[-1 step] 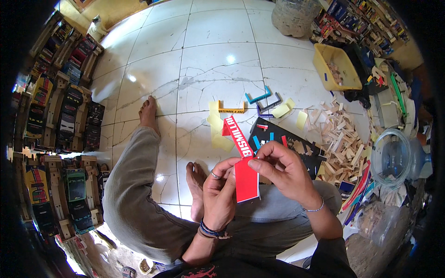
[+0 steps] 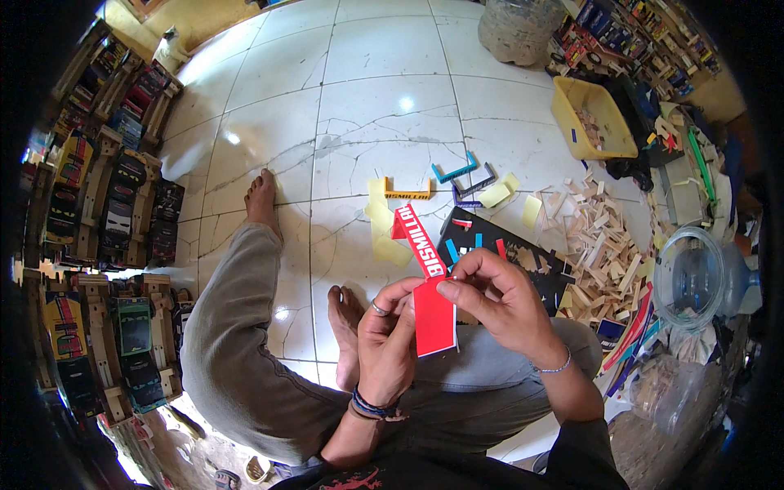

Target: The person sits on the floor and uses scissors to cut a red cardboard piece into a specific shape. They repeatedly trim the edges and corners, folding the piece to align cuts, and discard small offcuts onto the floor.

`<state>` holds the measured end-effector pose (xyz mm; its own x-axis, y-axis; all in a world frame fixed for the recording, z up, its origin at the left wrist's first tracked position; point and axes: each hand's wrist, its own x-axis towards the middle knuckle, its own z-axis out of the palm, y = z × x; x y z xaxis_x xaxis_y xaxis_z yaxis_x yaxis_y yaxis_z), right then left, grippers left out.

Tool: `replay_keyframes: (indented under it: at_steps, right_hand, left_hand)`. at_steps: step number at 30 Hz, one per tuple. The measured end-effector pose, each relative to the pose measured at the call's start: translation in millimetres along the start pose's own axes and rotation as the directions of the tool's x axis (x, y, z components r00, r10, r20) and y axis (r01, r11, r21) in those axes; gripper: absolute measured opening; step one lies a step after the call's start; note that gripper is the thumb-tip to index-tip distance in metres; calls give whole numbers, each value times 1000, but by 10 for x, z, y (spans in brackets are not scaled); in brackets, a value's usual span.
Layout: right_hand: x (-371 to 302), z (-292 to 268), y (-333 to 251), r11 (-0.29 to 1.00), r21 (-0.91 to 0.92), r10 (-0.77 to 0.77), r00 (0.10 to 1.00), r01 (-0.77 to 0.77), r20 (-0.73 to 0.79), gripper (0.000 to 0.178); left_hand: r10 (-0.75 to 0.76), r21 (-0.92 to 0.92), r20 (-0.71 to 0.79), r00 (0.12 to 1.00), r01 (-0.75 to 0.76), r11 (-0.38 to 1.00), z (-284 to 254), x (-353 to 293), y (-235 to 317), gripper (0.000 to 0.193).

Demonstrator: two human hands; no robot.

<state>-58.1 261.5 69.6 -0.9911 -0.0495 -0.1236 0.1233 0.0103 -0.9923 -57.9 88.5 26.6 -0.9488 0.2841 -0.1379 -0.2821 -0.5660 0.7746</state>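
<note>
My left hand (image 2: 390, 339) is closed on a red piece, its thumb lying along the side of a flat red panel (image 2: 435, 322) with a pale lower edge. From the panel's top a narrow red strip (image 2: 420, 243) with white lettering reaches away from me, its far end bent over. My right hand (image 2: 506, 298) pinches the panel's upper right corner, close to where the strip meets it. Whether panel and strip are one piece I cannot tell. Beyond my hands, bent U-shaped strips lie on the floor: a yellow one (image 2: 407, 194), a blue one (image 2: 456, 170) and darker ones.
A black board (image 2: 498, 241) with coloured scraps lies under my right hand, beside a heap of small wood pieces (image 2: 600, 253). A yellow tub (image 2: 578, 135) and a clear plastic container (image 2: 690, 273) stand at the right. Wooden toy trucks (image 2: 135, 335) line the left.
</note>
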Motion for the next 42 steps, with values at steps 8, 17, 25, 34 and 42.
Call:
replay_keyframes:
  at_steps: [8,17,25,34,42]
  right_hand:
    - [-4,31,49,998,-59,-33,998,30,-47,14]
    - [2,116,109,987,-149,-86,985,64,-152,16]
    - [6,121,132,962,-267,-84,990,50,-116,19]
    - [11,83,90,967,-253,-17,993,-14,-120,21]
    - [33,20,85,989,-146,-31,999,32,7,24]
  left_hand:
    - [-3,-22,7,1000,3,1000,-15,0,-24,28]
    - [-118,-186,-43,992,108,977,-2,23,30,29]
    - [-69,-133,-134,989,51,990,41,29,-12,21]
    - [-95,-140,-171,981,71,988,37,34,1,21]
    - [51,126,-161,986,-30,992,15,52,-87,20]
